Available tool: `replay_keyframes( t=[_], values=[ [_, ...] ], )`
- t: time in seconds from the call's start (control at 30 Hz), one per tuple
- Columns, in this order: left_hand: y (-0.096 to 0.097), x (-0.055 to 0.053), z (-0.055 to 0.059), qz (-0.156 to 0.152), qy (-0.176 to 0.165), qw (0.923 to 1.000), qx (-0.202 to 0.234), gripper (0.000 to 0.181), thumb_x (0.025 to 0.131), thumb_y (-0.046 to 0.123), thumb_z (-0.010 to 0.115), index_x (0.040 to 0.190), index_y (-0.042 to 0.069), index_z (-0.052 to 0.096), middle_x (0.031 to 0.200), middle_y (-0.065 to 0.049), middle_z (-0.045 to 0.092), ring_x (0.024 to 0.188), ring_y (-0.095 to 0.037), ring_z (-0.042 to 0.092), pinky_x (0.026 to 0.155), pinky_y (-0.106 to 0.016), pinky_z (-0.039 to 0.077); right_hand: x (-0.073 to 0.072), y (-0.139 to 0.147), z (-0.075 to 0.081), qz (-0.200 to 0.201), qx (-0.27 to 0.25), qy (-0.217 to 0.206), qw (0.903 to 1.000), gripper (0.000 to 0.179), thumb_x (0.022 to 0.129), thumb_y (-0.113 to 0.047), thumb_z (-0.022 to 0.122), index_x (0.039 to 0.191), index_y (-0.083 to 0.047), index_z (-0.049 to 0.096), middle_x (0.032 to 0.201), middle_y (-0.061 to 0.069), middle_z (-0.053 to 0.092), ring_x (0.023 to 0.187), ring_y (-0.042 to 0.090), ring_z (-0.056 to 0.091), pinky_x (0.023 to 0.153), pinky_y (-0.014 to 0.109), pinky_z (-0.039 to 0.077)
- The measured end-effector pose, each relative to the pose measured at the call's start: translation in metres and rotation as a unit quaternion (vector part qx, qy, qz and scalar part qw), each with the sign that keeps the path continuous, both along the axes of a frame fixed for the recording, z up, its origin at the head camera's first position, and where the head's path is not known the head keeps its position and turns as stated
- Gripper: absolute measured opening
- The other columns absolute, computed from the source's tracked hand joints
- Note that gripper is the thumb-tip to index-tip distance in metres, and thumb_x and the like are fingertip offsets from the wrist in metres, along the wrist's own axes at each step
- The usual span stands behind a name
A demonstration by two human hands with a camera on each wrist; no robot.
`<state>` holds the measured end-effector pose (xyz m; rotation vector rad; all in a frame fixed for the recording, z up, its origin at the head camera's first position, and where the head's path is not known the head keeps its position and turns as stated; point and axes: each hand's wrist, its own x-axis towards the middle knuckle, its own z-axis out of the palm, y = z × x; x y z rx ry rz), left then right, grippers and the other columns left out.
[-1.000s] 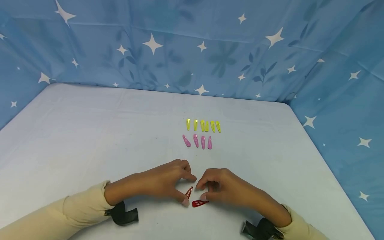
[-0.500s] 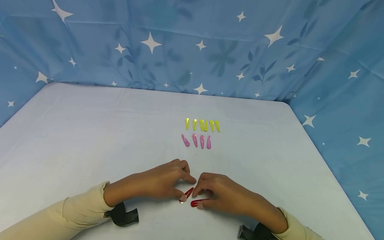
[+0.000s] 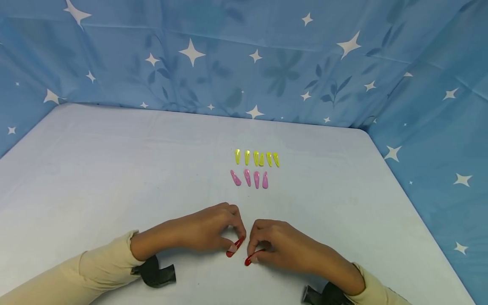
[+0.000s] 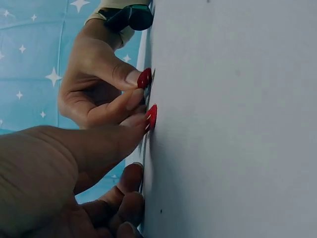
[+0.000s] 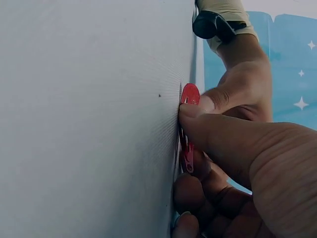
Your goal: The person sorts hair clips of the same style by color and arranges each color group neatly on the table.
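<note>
Both hands work low over the white table, each at a red snap hair clip. My left hand [image 3: 207,228] pinches one red hair clip [image 3: 239,242] between thumb and index finger, its rounded end pointing toward the near side. Just to the right, my right hand [image 3: 282,245] pinches a second red hair clip [image 3: 248,261], partly hidden by the thumb. In the left wrist view, the clip at my left thumb [image 4: 152,117] sits close to the tabletop, the other clip [image 4: 144,78] beyond it. Red also shows around my right thumb [image 5: 193,111] in the right wrist view.
Farther back lie a row of several yellow hair clips [image 3: 269,159] and, in front of it, a row of several pink hair clips [image 3: 256,179]. The white table [image 3: 114,169] ends at a blue star-patterned curtain [image 3: 228,63]. Black camera mounts [image 3: 156,273] sit at the wrists.
My left index finger has curled down onto the far end of its red clip. The right hand has shifted slightly left, and its clip has turned more on edge in its fingers.
</note>
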<state>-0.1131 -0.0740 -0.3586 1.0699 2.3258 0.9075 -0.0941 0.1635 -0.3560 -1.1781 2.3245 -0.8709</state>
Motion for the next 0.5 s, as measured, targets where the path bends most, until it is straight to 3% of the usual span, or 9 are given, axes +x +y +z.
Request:
replay_keyframes(
  t=[0.23,0.37,0.5],
  values=[
    [-0.0007,-0.0025,-0.0043,0.02,-0.056,0.9949,0.082,0.014,0.089,0.007,0.069,0.087,0.021,0.069,0.075,0.014,0.063,0.069,-0.005,0.054,0.066,-0.024,0.047,-0.0027,0.0015,-0.0016,0.009,-0.024,0.008,0.9997,0.015,0.089,-0.011,0.073,0.088,-0.025,0.068,0.092,-0.019,0.058,0.086,0.0,0.054,0.079,0.023,0.046],
    [-0.0004,-0.0047,-0.0068,0.024,-0.062,0.9927,0.1,0.014,0.09,0.006,0.069,0.087,0.019,0.069,0.071,0.012,0.065,0.069,-0.004,0.055,0.066,-0.024,0.047,-0.003,0.0019,-0.0023,0.006,-0.033,0.011,0.9994,0.014,0.089,-0.009,0.071,0.093,-0.023,0.069,0.092,-0.018,0.062,0.084,0.0,0.054,0.079,0.024,0.046],
    [-0.0019,-0.0079,-0.0075,0.024,-0.058,0.9914,0.115,0.014,0.09,0.002,0.067,0.09,0.016,0.069,0.073,0.012,0.066,0.072,-0.004,0.058,0.07,-0.024,0.049,-0.0038,0.0017,-0.0021,-0.002,-0.04,0.001,0.9992,0.027,0.092,-0.004,0.067,0.112,-0.021,0.07,0.097,-0.015,0.063,0.085,0.0,0.056,0.074,0.022,0.047]
  ],
)
